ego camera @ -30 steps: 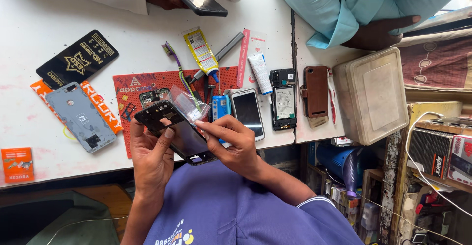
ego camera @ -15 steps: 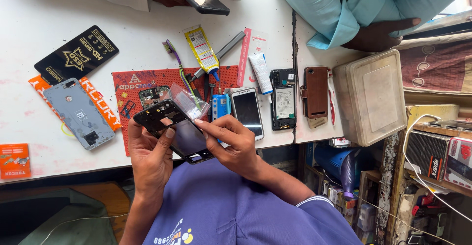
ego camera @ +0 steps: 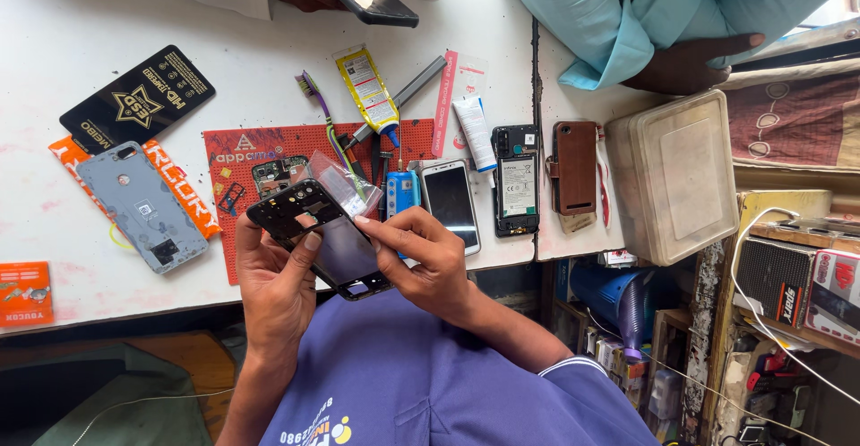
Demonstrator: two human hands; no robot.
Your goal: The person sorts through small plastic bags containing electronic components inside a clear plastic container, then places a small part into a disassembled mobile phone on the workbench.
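White table top [ego camera: 269, 43] is full of phone bits. Going from the left, an orange packet [ego camera: 24, 294] sits at the edge, then a grey phone back cover [ego camera: 141, 206] lies on an orange strip, with a black flat box [ego camera: 136, 98] above it. Next comes the red work mat [ego camera: 246, 155] with a small green board [ego camera: 279, 175] on it.

Over the mat's near edge, the left hand [ego camera: 278, 289] holds a black phone frame [ego camera: 315, 238], fingers wrapped up its side and pressed on it. The right hand [ego camera: 428, 260] pinches the frame's other edge with finger and thumb. A clear plastic bag [ego camera: 345, 186] lies just behind the frame.

Since a second ago the frame has tipped a little, and the right fingers have slid along its edge. It looks like the person is still checking or fitting the frame, not done with it.

Further right lie a white phone [ego camera: 451, 202], an open phone [ego camera: 516, 179], a brown case [ego camera: 573, 168] and a clear plastic box [ego camera: 674, 173]. Other people's arms rest at the far side, as before.
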